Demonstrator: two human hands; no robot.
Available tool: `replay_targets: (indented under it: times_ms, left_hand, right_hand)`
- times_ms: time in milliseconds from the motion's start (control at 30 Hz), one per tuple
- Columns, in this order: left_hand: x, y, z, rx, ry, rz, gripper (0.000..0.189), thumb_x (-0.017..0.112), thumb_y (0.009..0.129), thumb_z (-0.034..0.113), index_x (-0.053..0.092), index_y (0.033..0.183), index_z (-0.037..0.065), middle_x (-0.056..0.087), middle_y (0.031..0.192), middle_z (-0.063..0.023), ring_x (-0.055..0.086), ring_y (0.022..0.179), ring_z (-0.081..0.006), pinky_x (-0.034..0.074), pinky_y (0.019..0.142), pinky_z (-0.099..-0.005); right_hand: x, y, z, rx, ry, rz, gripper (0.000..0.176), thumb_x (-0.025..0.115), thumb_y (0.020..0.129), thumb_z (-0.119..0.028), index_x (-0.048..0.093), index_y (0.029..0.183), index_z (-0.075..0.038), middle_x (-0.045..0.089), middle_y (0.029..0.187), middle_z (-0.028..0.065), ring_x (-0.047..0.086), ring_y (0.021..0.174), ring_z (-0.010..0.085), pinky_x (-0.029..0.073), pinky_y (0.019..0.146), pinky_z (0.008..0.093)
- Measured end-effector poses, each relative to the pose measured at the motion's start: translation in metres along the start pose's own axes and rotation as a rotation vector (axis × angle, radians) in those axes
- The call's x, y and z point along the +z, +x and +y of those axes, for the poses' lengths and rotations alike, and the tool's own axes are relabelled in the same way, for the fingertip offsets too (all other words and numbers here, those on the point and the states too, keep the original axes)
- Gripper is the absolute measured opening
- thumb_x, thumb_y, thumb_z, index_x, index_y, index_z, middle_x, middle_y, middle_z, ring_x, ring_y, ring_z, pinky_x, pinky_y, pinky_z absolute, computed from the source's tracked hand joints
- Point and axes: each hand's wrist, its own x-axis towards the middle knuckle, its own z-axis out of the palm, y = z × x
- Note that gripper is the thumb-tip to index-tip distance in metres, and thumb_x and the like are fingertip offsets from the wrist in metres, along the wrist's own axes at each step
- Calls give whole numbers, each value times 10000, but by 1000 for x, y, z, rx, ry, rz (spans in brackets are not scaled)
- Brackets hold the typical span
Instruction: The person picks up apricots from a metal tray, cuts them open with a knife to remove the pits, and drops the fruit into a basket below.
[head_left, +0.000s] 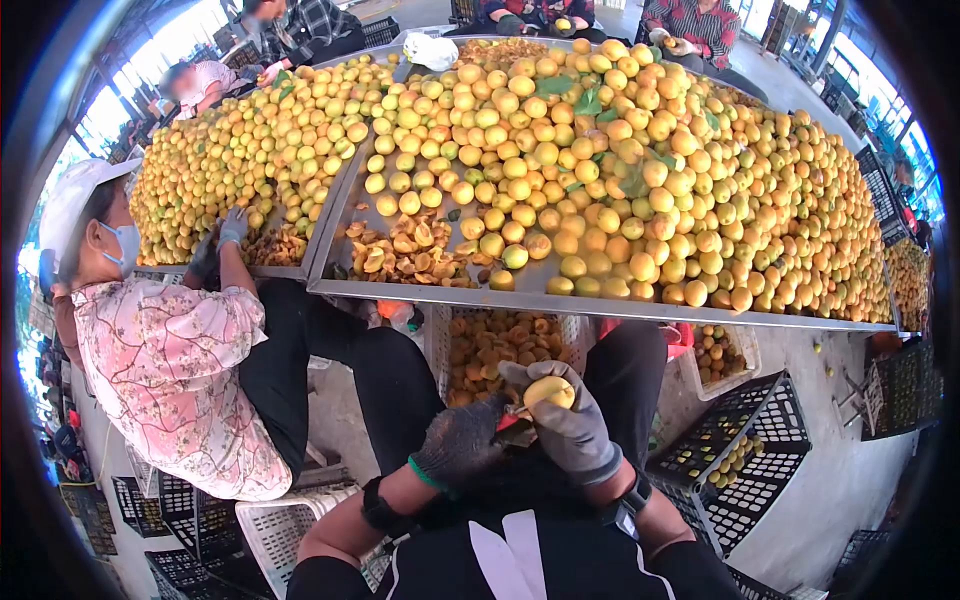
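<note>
My right hand (578, 430), in a grey glove, is closed around a yellow apricot (549, 394) above my lap. My left hand (462, 440) wears a dark knit glove with a green cuff, and its fingers are wrapped round what looks like a small knife (515, 411). The knife's thin metal end points at the apricot; whether it cuts in cannot be told. Below and beyond my hands, a crate (436, 345) between my knees holds halved apricots (500, 350).
A metal-edged table (600, 308) bears a large heap of apricots (640, 180) and a pile of cut pieces (410, 250). A co-worker (170, 350) in a white cap sits at left; others sit across. A black crate (740, 450) stands at right, a white crate (290, 530) at left.
</note>
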Motion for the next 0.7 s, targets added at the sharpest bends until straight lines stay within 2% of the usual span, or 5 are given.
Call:
replay_targets:
  times_ms: [167, 267, 567, 633, 700]
  left_hand:
    - [8, 3, -1, 47, -443, -104, 479, 641, 849, 372, 546, 1156, 17, 652, 942, -235, 641, 895, -394, 513, 729, -467]
    - [0, 5, -3, -160, -529, -229, 463, 615, 882, 366, 537, 1162, 6, 640, 951, -256, 625, 916, -413, 506, 757, -467]
    - [20, 3, -9, 35, -353, -80, 415, 614, 895, 335, 556, 1123, -8, 632, 922, -249, 611, 889, -439, 496, 759, -485]
    - [7, 4, 0, -107, -232, -92, 447, 621, 887, 335, 546, 1142, -23, 637, 926, -262, 622, 889, -434, 505, 752, -486]
    - [14, 4, -9, -57, -203, -42, 441, 621, 880, 313, 546, 1150, -27, 641, 917, -260, 630, 873, -427, 510, 739, -486]
  right_hand:
    - [-17, 10, 2, 28, -19, -250, 400, 625, 854, 6, 496, 1225, -68, 534, 1317, 157, 472, 1260, 202, 448, 979, 326]
    - [-14, 8, 9, -193, -657, 1, 433, 678, 879, -101, 477, 1259, -50, 591, 1174, 94, 525, 1089, 133, 450, 942, 268]
    - [-15, 3, 25, 58, 143, -46, 607, 620, 919, -377, 409, 1376, -38, 576, 1227, 104, 549, 1127, 182, 434, 992, 336]
    - [-22, 3, 23, 103, 170, -50, 641, 617, 917, -399, 395, 1394, -32, 582, 1218, 86, 548, 1125, 177, 410, 1012, 340]
    - [-34, 10, 23, -103, -269, -56, 609, 620, 922, -373, 414, 1381, -29, 588, 1208, 81, 548, 1127, 171, 407, 1008, 323]
